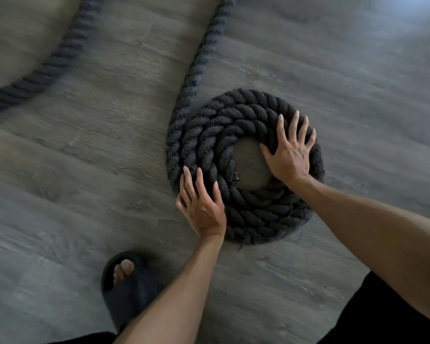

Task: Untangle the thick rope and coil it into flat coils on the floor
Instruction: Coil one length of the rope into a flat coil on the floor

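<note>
Flat on the grey floor (358, 95), the rope (236, 202) lies coiled under both hands: left hand (201, 207) presses its near-left edge, right hand (289, 155) its right turns, fingers (281, 125) straight and spread.

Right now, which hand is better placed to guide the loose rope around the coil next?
Left. The left hand rests at the outer left edge of the coil, where the loose rope joins; the right hand lies flat on its right side.
</note>
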### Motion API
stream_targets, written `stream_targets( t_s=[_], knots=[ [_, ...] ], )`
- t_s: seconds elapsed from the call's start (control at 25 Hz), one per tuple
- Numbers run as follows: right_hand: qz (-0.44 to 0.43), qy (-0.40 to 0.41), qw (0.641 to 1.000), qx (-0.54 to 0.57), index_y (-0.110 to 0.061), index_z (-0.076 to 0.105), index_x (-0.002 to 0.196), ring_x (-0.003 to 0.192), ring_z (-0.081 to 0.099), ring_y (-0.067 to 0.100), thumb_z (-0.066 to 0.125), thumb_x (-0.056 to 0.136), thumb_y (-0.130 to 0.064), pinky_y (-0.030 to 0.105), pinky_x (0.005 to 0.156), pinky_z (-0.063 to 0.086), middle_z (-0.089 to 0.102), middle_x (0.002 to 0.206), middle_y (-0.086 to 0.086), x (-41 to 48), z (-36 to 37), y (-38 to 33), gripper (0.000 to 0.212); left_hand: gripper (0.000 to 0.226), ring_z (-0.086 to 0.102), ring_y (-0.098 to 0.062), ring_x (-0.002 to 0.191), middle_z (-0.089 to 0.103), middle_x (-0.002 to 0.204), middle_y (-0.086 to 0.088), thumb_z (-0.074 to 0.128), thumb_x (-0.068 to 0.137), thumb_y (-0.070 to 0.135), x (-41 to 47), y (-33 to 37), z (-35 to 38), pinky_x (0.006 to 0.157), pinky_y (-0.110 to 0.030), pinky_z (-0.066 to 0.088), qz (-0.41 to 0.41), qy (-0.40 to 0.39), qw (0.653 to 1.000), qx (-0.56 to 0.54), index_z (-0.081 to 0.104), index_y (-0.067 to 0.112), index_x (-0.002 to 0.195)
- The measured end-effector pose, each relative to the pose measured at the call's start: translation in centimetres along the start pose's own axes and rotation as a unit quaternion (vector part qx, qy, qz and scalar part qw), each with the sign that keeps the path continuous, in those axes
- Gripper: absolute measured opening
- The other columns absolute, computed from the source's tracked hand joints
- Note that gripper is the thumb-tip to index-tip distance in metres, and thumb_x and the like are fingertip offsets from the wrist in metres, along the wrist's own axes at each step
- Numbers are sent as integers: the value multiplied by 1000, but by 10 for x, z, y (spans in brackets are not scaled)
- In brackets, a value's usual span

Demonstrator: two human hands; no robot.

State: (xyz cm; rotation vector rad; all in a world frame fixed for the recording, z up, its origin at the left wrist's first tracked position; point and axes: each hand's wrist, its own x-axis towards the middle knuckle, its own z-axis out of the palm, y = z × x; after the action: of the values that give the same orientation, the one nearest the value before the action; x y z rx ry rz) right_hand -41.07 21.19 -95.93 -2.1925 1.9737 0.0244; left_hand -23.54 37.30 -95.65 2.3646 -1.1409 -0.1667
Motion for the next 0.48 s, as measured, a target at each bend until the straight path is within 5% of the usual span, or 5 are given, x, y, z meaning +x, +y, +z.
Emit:
stream_targets(
  t_s=[0.16, 0.36, 0.48],
  knots=[
    [-21, 1, 1000, -3, -19, 11, 161, 154, -2, 42, 42, 92, -65, 67, 120, 3, 2, 168, 19, 23, -6, -9, 89, 46, 40, -24, 139, 36, 156, -7, 52, 99, 43, 8, 5, 10, 105, -42, 31, -9, 27, 1000, -4, 55, 18, 138],
    [283, 0, 957, 58, -1, 4, 160, 155, -8, 37, 53, 85, -59, 66, 120, -2, -5, 166, 24, -59, 3, -34, 106, 43, 38, -25, 140, 36, 156, -8, 50, 100, 43, 7, 7, 7, 105, -42, 30, -3, -14, 1000, 6, 57, 17, 134],
    [352, -23, 932, 83, 3, 6, 158, 155, -8, 33, 48, 90, -56, 67, 118, 2, -6, 167, 21, -80, 3, -45, 100, 37, 42, -30, 134, 43, 149, -12, 54, 96, 36, 11, 14, -4, 103, -45, 35, -17, -42, 999, -24, 59, 13, 125]
  ],
)
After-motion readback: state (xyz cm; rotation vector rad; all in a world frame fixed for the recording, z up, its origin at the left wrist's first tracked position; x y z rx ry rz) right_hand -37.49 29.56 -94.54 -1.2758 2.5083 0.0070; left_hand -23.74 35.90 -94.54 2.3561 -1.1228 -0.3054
